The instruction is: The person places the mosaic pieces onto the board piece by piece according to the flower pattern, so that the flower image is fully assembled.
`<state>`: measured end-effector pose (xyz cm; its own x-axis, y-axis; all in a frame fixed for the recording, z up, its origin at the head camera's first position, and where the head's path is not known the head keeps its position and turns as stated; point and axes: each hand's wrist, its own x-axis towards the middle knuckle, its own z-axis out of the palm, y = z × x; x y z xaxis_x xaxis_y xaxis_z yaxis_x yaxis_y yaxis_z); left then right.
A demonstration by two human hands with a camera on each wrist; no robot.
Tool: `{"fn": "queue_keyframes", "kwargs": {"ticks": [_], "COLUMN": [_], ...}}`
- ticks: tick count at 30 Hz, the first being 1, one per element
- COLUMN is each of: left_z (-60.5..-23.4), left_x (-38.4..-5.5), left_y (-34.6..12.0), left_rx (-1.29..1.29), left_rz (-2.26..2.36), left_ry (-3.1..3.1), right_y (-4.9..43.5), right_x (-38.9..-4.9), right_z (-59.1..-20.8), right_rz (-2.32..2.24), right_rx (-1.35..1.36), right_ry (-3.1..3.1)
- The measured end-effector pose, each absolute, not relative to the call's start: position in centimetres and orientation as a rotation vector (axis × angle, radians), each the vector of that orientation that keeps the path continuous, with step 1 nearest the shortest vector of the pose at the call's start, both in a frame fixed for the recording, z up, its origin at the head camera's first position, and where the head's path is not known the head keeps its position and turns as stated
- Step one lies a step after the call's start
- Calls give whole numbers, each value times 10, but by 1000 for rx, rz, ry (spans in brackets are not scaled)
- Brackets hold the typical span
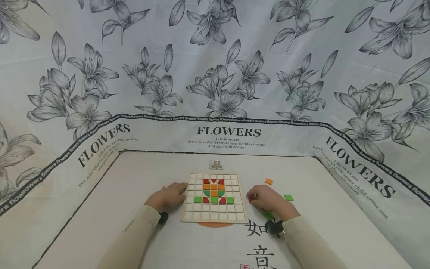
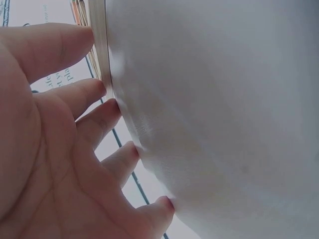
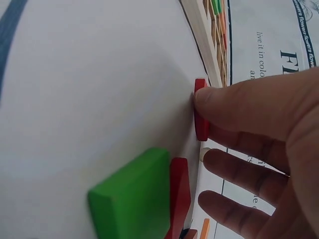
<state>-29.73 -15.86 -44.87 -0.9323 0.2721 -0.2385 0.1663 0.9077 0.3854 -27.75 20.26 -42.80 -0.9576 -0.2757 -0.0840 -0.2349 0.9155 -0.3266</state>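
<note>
A wooden grid board [image 1: 215, 216] lies on the table, with red, orange and green tiles in its cells forming a flower pattern. My left hand [image 1: 171, 194] rests at the board's left edge. In the left wrist view, its thumb [image 2: 65, 47] and forefinger touch the wooden rim and the other fingers are spread on the cloth. Beside the right edge, my right hand [image 1: 268, 197] pinches a red tile [image 3: 201, 128] between thumb and forefinger, close to the table. A green tile [image 3: 134, 199] and another red piece [image 3: 180, 194] lie near that hand.
Behind the board lies a small picture card [image 1: 216, 164]. Loose to the right are an orange tile [image 1: 268, 181] and a light green tile [image 1: 288, 197]. An orange rounded shape [image 1: 215, 225] shows below the board's near edge. Flower-printed cloth [image 1: 228, 130] surrounds the table.
</note>
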Motion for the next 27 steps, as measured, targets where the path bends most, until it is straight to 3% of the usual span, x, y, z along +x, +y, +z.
{"fn": "queue_keyframes", "kwargs": {"ticks": [27], "left_z": [-449], "left_x": [-298], "left_y": [-159], "left_rx": [327], "left_rz": [519], "left_ry": [2786], "right_y": [197], "right_x": [-277], "right_z": [-427], "right_rz": [-620], "right_rx": [-425], "right_ry": [2986]}}
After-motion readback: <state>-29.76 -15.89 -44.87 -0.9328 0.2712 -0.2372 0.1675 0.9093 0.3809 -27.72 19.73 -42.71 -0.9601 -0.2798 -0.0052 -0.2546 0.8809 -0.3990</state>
